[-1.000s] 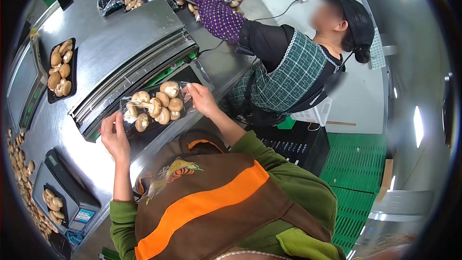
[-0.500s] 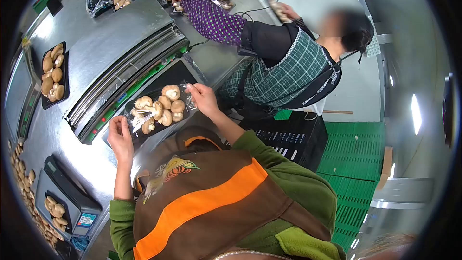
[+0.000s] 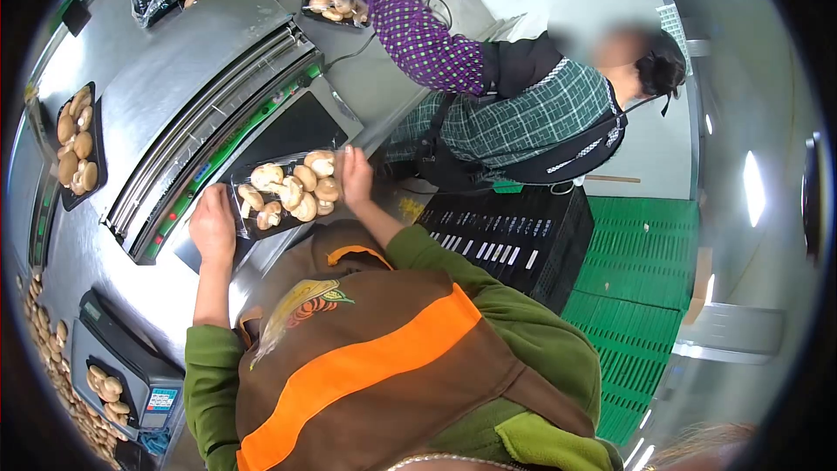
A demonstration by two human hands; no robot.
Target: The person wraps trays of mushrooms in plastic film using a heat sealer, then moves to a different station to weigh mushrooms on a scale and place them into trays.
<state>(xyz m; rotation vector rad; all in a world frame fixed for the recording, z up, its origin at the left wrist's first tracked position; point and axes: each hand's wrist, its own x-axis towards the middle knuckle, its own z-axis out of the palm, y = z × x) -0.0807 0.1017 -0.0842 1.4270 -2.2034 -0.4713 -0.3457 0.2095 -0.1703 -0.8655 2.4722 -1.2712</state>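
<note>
A black tray of brown mushrooms, covered with clear film, is held between my two hands just above the black plate of the wrapping machine. My left hand is closed on the tray's left end, with its thumb toward the tray. At the other end my right hand grips the tray's edge, its fingertips partly hidden. The machine's metal rollers and green strip run beyond the tray. Its dark plate shows behind the mushrooms.
To the left lies another mushroom tray. A scale bears a tray of mushrooms, beside many loose mushrooms. A co-worker on the right reaches to packed trays. Black crates and green crates stand to the right.
My hands have come closer to the tray's ends, and the film now lies smoother at its sides. The co-worker's arm has pulled a packed tray nearer; the view has shifted slightly.
</note>
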